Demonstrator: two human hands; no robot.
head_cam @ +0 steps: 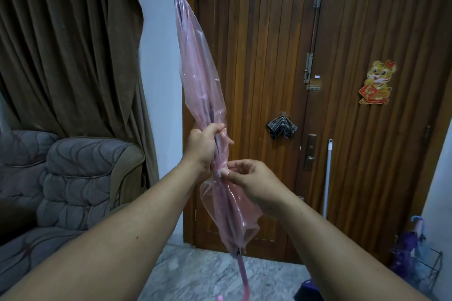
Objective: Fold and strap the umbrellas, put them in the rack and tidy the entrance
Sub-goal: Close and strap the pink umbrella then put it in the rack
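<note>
Left hand (204, 145) gripping pink umbrella (203, 85), upright before the door (269, 56); right hand (249, 184) pinching strap (221, 172). Best pulled snug around the canopy, folds gathered, before fastening.

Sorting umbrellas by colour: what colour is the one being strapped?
Translucent pink umbrella, with a pink handle; head view.

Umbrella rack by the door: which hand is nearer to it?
Right. The right hand pinches the strap on the pink umbrella, on the side toward the rack; the left hand grips the canopy higher and farther left.
</note>
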